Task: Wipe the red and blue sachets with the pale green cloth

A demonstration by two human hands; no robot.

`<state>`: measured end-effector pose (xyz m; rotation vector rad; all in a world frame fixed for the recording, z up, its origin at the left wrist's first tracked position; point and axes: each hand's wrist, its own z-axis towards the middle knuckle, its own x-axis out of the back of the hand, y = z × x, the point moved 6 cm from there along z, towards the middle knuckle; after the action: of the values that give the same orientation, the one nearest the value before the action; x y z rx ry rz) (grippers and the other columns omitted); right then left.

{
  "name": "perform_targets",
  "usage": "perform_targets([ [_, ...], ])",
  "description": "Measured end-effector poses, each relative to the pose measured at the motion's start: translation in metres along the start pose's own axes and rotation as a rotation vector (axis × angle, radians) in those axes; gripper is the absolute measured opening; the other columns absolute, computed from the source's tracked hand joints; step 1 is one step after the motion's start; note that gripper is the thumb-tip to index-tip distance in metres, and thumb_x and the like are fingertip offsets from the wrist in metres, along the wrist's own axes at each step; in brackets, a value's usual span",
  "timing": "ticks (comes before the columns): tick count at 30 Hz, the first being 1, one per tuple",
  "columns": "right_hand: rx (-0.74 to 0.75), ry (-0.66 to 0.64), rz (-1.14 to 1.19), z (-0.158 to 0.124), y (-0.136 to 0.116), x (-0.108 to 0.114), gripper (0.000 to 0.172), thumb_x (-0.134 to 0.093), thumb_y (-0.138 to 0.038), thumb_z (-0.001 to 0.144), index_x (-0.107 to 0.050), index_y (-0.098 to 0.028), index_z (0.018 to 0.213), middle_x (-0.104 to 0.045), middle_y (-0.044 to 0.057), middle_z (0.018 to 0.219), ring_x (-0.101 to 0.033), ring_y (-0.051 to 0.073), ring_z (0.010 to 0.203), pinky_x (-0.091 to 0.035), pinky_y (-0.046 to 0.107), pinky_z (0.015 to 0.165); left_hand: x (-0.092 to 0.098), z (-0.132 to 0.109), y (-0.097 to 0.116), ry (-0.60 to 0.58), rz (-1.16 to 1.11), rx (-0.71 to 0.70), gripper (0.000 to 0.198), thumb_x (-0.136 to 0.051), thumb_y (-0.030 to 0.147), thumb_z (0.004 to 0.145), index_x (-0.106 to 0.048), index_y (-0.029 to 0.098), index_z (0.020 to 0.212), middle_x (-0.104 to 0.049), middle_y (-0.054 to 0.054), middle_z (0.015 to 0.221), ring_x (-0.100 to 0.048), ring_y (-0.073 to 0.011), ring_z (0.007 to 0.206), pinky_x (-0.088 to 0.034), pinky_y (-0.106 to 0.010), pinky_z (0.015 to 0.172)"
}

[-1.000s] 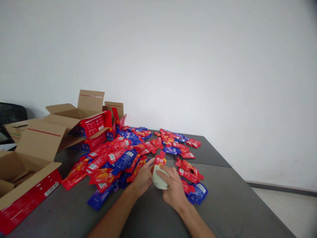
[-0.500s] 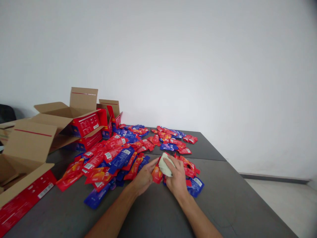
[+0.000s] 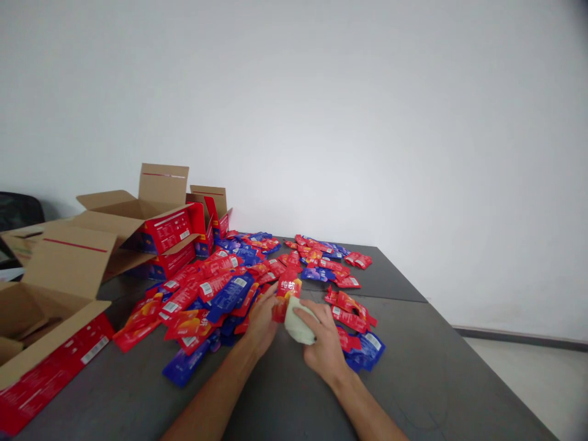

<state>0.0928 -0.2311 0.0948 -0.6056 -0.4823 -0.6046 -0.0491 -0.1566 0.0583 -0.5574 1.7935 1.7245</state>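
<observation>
Pinching red packet (image 3: 286,293) in left hand (image 3: 261,321) fingers, clutching pale cloth (image 3: 297,329) in right hand (image 3: 325,344) fingers. Pressing cloth to packet at near edge of packet pile (image 3: 220,289) on desk (image 3: 413,380).

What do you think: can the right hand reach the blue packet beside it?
Probably yes: the blue packet lies unblocked beside the right hand; but that hand grips a pale cloth, the left hand a red packet.

Blurred white characters on red packet (image 3: 285,294)
</observation>
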Motion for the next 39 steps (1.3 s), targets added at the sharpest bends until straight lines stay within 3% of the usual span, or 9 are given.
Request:
perform_targets([
  [3, -0.048, 0.120, 0.013, -0.001, 0.009, 0.007, 0.067, -0.053, 0.000, 0.071, -0.062, -0.029, 0.131, -0.056, 0.008, 0.136, -0.052, 0.028, 0.119, -0.043, 0.047, 0.099, 0.008, 0.003, 0.002, 0.051, -0.012, -0.032, 0.064, -0.071, 0.013, 0.067, -0.060, 0.020, 0.129, -0.074, -0.008, 0.102, -0.071, -0.0213, 0.085, -0.054, -0.031, 0.076],
  [6, -0.043, 0.116, 0.043, -0.001, 0.008, 0.005, 0.064, -0.053, -0.001, 0.074, -0.062, -0.030, 0.130, -0.056, 0.008, 0.136, -0.053, 0.028, 0.119, -0.044, 0.048, 0.098, 0.016, 0.003, 0.003, 0.113, -0.030, -0.048, 0.067, -0.078, 0.014, 0.064, -0.059, 0.021, 0.128, -0.075, -0.004, 0.091, -0.070, -0.0173, 0.075, -0.054, -0.029, 0.073],
  [12, 0.033, -0.031, 0.078, -0.004, -0.009, -0.010, 0.071, -0.054, 0.000, 0.071, -0.059, -0.031, 0.135, -0.054, 0.006, 0.141, -0.053, 0.028, 0.117, -0.047, 0.045, 0.094, -0.004, -0.005, -0.014, -0.019, -0.005, 0.136, 0.043, -0.078, 0.031, 0.072, -0.070, 0.013, 0.110, -0.076, -0.011, 0.092, -0.072, -0.0238, 0.082, -0.055, -0.030, 0.069],
  [16, 0.035, -0.082, 0.035, -0.003, -0.013, -0.012, 0.074, -0.055, 0.000, 0.067, -0.060, -0.032, 0.134, -0.054, 0.005, 0.141, -0.052, 0.028, 0.113, -0.048, 0.045, 0.093, -0.015, -0.011, -0.018, -0.051, -0.104, 0.216, 0.050, -0.060, 0.053, 0.086, -0.069, 0.013, 0.115, -0.076, -0.013, 0.097, -0.071, -0.0285, 0.092, -0.057, -0.039, 0.079],
  [20, 0.021, -0.085, -0.040, -0.002, -0.009, -0.008, 0.080, -0.053, 0.002, 0.062, -0.060, -0.032, 0.133, -0.055, 0.003, 0.141, -0.051, 0.029, 0.113, -0.046, 0.046, 0.094, -0.017, -0.015, -0.023, -0.108, -0.090, 0.278, 0.043, -0.059, 0.047, 0.090, -0.070, 0.012, 0.112, -0.076, -0.012, 0.099, -0.071, -0.0263, 0.095, -0.055, -0.037, 0.084],
  [24, -0.059, 0.037, -0.103, 0.001, 0.007, 0.006, 0.083, -0.049, 0.005, 0.062, -0.058, -0.029, 0.137, -0.052, 0.005, 0.144, -0.048, 0.029, 0.120, -0.043, 0.048, 0.100, -0.021, -0.020, -0.032, -0.147, -0.037, 0.292, 0.035, -0.063, 0.040, 0.088, -0.070, 0.013, 0.108, -0.075, -0.010, 0.100, -0.070, -0.0240, 0.093, -0.054, -0.035, 0.083],
  [28, -0.087, 0.103, -0.109, 0.003, 0.016, 0.012, 0.077, -0.048, 0.004, 0.065, -0.060, -0.026, 0.135, -0.054, 0.009, 0.141, -0.049, 0.029, 0.120, -0.042, 0.049, 0.100, -0.028, -0.023, -0.033, -0.146, 0.089, 0.210, 0.033, -0.066, 0.042, 0.084, -0.072, 0.015, 0.102, -0.075, -0.008, 0.092, -0.068, -0.0238, 0.089, -0.053, -0.034, 0.078],
  [34, -0.019, -0.082, -0.027, 0.001, 0.001, -0.006, 0.080, -0.054, 0.002, 0.061, -0.061, -0.030, 0.134, -0.057, 0.007, 0.140, -0.054, 0.029, 0.114, -0.046, 0.045, 0.092, -0.018, -0.015, -0.019, -0.073, 0.123, 0.053, 0.030, -0.061, 0.039, 0.080, -0.072, 0.013, 0.090, -0.073, -0.005, 0.084, -0.065, -0.0224, 0.085, -0.050, -0.030, 0.075],
  [39, -0.001, -0.122, 0.007, 0.001, -0.004, -0.007, 0.082, -0.053, 0.001, 0.059, -0.061, -0.030, 0.134, -0.057, 0.006, 0.139, -0.055, 0.028, 0.110, -0.046, 0.045, 0.092, -0.008, -0.007, -0.004, -0.080, 0.355, -0.061, 0.028, -0.059, 0.031, 0.077, -0.074, 0.014, 0.094, -0.074, -0.009, 0.098, -0.063, -0.0279, 0.100, -0.048, -0.034, 0.083],
])
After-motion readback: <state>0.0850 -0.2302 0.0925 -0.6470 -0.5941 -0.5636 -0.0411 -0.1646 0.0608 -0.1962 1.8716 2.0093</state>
